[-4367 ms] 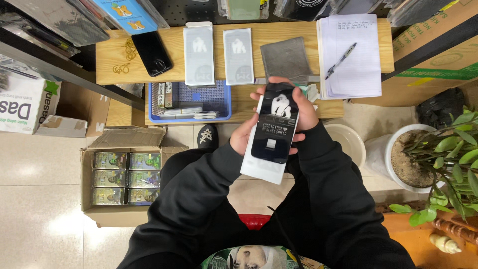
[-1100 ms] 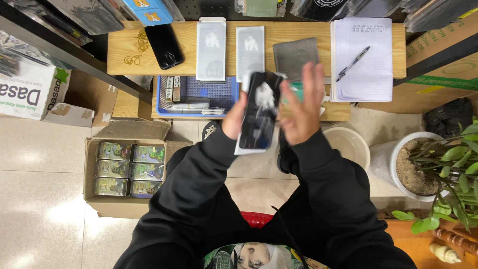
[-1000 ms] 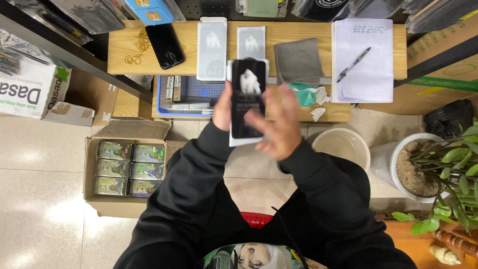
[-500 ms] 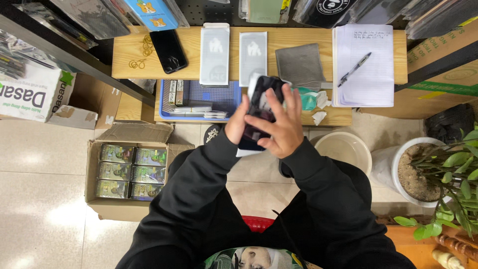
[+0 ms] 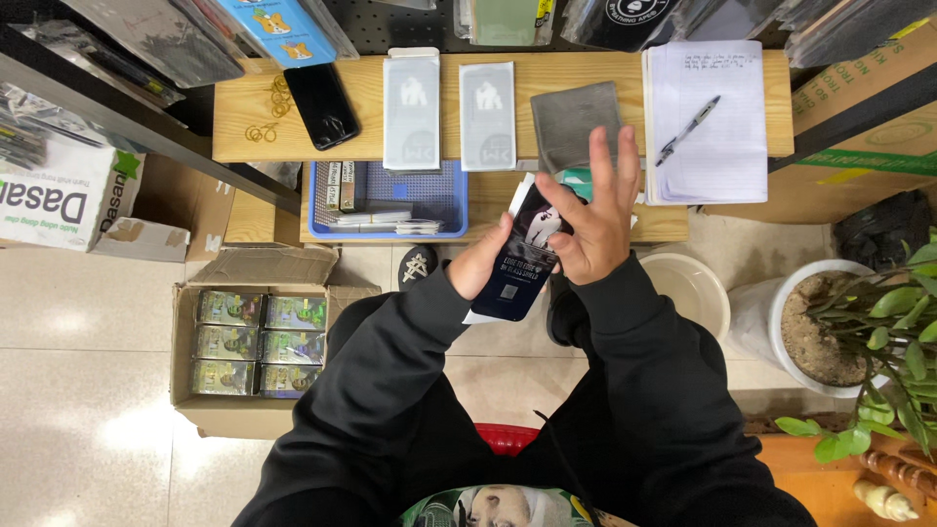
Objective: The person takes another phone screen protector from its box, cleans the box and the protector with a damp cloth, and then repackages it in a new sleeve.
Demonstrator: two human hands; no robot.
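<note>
I see a flat dark package (image 5: 522, 256) with a white edge held upright over my lap between my left hand (image 5: 480, 268) and my right hand (image 5: 590, 215), whose fingers are spread. On the wooden shelf beyond it lie two pale grey rectangular packets (image 5: 411, 109) side by side, a black phone (image 5: 321, 105) with its screen dark to their left. A white carton (image 5: 59, 195) with green trim sits far left, and an open cardboard box (image 5: 224, 395) of greenish tins stands on the floor.

Flat black packet (image 5: 522, 256) in left hand (image 5: 485, 265), right hand (image 5: 595, 217) open-fingered against it, blue basket (image 5: 390, 200) just beyond.
</note>
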